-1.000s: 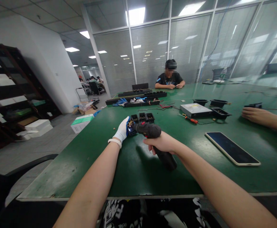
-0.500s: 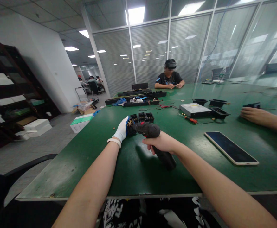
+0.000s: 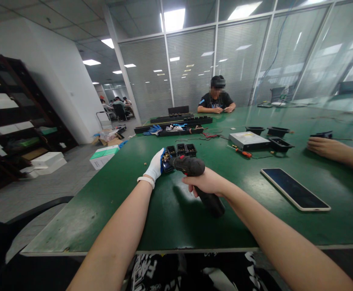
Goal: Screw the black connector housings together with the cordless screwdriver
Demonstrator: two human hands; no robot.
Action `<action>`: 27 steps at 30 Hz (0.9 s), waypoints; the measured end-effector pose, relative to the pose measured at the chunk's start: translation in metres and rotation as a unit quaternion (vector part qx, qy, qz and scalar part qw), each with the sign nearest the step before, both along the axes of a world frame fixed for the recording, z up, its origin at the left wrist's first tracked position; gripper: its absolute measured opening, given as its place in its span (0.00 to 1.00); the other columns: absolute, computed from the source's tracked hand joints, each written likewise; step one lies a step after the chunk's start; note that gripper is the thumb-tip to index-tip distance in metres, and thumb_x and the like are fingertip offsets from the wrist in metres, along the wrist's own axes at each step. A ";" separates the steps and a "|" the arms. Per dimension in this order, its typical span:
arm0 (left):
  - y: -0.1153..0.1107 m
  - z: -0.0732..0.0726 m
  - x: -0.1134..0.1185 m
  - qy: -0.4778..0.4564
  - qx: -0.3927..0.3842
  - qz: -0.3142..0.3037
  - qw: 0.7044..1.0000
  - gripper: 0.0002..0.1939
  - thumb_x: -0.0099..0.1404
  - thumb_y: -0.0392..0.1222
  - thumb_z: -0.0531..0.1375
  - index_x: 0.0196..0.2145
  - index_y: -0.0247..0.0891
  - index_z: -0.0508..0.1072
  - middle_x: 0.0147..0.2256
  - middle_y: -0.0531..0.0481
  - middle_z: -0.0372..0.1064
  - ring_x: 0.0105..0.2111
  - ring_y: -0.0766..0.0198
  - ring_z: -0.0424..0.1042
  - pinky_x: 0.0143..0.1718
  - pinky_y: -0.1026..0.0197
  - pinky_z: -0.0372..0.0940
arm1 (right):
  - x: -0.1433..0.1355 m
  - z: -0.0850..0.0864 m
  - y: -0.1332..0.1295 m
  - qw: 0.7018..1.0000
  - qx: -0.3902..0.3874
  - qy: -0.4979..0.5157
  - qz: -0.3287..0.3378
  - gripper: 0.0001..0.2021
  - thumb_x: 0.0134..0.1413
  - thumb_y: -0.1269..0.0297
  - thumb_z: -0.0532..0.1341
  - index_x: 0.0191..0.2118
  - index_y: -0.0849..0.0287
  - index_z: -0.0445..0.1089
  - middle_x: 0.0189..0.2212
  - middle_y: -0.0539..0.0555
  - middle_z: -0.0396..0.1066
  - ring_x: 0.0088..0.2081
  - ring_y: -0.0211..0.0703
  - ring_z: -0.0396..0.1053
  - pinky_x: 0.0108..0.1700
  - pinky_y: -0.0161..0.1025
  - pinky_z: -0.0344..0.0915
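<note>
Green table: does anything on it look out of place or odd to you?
A small brass-coloured bit lies alone left of the gloved left hand, apart from the black boxes, so it looks stray. I see no damage.

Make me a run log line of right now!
left hand: gloved, holding black box | right hand: bare, gripping power drill | power drill: pointed at box | phone: flat on green table

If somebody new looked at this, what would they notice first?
Probably the black pistol-shaped power drill in the bare right hand, near the middle, pointing at a small black box-shaped part held by the white-gloved left hand. Next, perhaps, the big shiny green table beneath, and the flat dark-screened phone with a pale edge lying over on the right.
</note>
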State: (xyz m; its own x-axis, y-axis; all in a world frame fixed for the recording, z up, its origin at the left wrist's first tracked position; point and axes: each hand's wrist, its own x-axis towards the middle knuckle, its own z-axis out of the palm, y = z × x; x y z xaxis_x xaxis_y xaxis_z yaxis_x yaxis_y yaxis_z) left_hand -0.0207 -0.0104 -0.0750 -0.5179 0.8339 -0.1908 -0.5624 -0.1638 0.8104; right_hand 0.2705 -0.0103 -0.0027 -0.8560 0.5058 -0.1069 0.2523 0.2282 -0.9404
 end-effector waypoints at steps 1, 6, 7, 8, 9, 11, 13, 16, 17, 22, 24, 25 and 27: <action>0.000 -0.001 -0.001 -0.001 0.003 -0.001 1.000 0.26 0.83 0.57 0.66 0.64 0.34 0.84 0.47 0.36 0.90 0.49 0.44 0.91 0.63 0.45 0.81 | 0.000 0.000 0.000 1.000 0.000 0.000 0.001 0.17 0.65 0.72 0.71 0.24 0.57 0.72 0.19 0.50 0.75 0.21 0.40 0.73 0.26 0.33 0.67; 0.001 -0.001 -0.001 0.009 0.001 -0.002 1.000 0.28 0.82 0.58 0.67 0.66 0.33 0.83 0.48 0.35 0.90 0.48 0.43 0.91 0.63 0.44 0.81 | 0.000 0.002 -0.001 1.000 -0.001 -0.003 -0.002 0.17 0.65 0.72 0.72 0.24 0.56 0.72 0.18 0.50 0.75 0.20 0.40 0.72 0.27 0.34 0.68; 0.000 0.000 -0.001 0.012 -0.003 -0.003 1.000 0.29 0.82 0.58 0.67 0.66 0.33 0.83 0.48 0.35 0.90 0.48 0.42 0.92 0.63 0.43 0.81 | 0.001 0.003 -0.001 1.000 -0.001 -0.005 -0.002 0.18 0.65 0.72 0.72 0.24 0.56 0.72 0.18 0.51 0.75 0.20 0.40 0.72 0.27 0.34 0.68; 0.000 0.000 -0.001 0.013 -0.005 -0.003 1.000 0.29 0.81 0.58 0.67 0.66 0.33 0.83 0.48 0.35 0.90 0.48 0.42 0.92 0.63 0.43 0.81 | 0.001 0.004 -0.002 1.000 0.000 -0.006 -0.001 0.18 0.65 0.72 0.72 0.24 0.57 0.72 0.18 0.51 0.75 0.20 0.40 0.72 0.27 0.34 0.67; 0.000 0.001 0.000 0.013 -0.006 -0.004 1.000 0.29 0.81 0.58 0.67 0.67 0.33 0.83 0.48 0.35 0.90 0.48 0.42 0.92 0.63 0.42 0.81 | 0.001 0.004 -0.002 1.000 0.000 -0.006 0.000 0.18 0.65 0.72 0.71 0.23 0.57 0.72 0.18 0.51 0.75 0.20 0.40 0.72 0.27 0.34 0.67; -0.001 0.002 0.001 0.011 -0.007 -0.004 1.000 0.29 0.82 0.58 0.66 0.66 0.33 0.83 0.48 0.34 0.90 0.48 0.42 0.91 0.63 0.43 0.81 | 0.001 0.004 -0.002 1.000 0.001 -0.007 0.002 0.18 0.66 0.72 0.71 0.24 0.57 0.72 0.18 0.51 0.75 0.21 0.40 0.72 0.27 0.34 0.68; -0.001 0.002 0.001 0.009 -0.005 -0.003 1.000 0.28 0.83 0.58 0.65 0.66 0.33 0.83 0.48 0.35 0.90 0.49 0.43 0.91 0.63 0.43 0.81 | 0.001 0.004 -0.002 1.000 0.003 -0.005 0.001 0.18 0.66 0.73 0.70 0.24 0.57 0.71 0.18 0.50 0.75 0.21 0.40 0.72 0.27 0.34 0.67; -0.001 0.001 0.002 0.008 0.012 -0.010 1.000 0.29 0.82 0.61 0.67 0.66 0.34 0.83 0.49 0.36 0.90 0.49 0.43 0.91 0.64 0.44 0.81 | 0.001 0.004 -0.001 1.000 0.005 -0.003 0.000 0.17 0.66 0.72 0.70 0.25 0.56 0.71 0.18 0.50 0.75 0.20 0.40 0.72 0.27 0.34 0.66; -0.001 0.001 0.002 0.010 0.018 -0.014 1.000 0.31 0.80 0.63 0.68 0.66 0.35 0.84 0.49 0.36 0.90 0.50 0.43 0.91 0.64 0.44 0.81 | 0.001 0.003 -0.001 1.000 0.005 -0.003 -0.001 0.16 0.65 0.72 0.71 0.26 0.56 0.71 0.18 0.50 0.75 0.20 0.40 0.72 0.26 0.34 0.66; -0.002 0.002 0.002 0.014 0.013 -0.021 1.000 0.35 0.79 0.66 0.69 0.68 0.36 0.83 0.51 0.36 0.89 0.50 0.42 0.91 0.64 0.43 0.81 | 0.000 0.002 -0.001 1.000 0.001 0.000 -0.002 0.16 0.65 0.73 0.71 0.26 0.56 0.72 0.19 0.50 0.76 0.20 0.40 0.72 0.27 0.34 0.66; -0.002 0.003 0.001 0.011 0.012 -0.023 1.000 0.34 0.79 0.65 0.68 0.68 0.36 0.82 0.51 0.37 0.90 0.50 0.43 0.91 0.65 0.44 0.80 | 0.000 0.002 -0.001 1.000 -0.002 0.000 -0.003 0.16 0.65 0.73 0.71 0.26 0.57 0.72 0.20 0.50 0.76 0.20 0.40 0.73 0.27 0.35 0.67; -0.002 0.003 0.001 0.009 0.012 -0.024 1.000 0.34 0.80 0.65 0.67 0.69 0.37 0.82 0.51 0.37 0.89 0.51 0.43 0.91 0.65 0.44 0.80 | -0.001 0.002 -0.002 1.000 -0.004 0.001 -0.004 0.16 0.65 0.73 0.71 0.26 0.57 0.72 0.20 0.50 0.76 0.20 0.40 0.73 0.27 0.35 0.67; -0.001 0.002 0.000 0.000 0.015 -0.025 1.000 0.33 0.81 0.64 0.66 0.69 0.39 0.82 0.52 0.39 0.89 0.51 0.45 0.91 0.64 0.45 0.80 | -0.001 0.002 -0.002 1.000 -0.010 0.000 -0.007 0.16 0.65 0.74 0.71 0.27 0.57 0.72 0.20 0.49 0.76 0.20 0.39 0.73 0.26 0.35 0.66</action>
State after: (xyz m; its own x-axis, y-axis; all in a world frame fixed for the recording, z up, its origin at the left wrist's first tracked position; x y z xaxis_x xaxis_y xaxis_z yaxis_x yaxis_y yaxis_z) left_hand -0.0205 -0.0116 -0.0732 -0.4754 0.8639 -0.1663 -0.5707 -0.1590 0.8056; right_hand 0.2700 -0.0125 -0.0002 -0.8494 0.5148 -0.1163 0.2542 0.2059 -0.9450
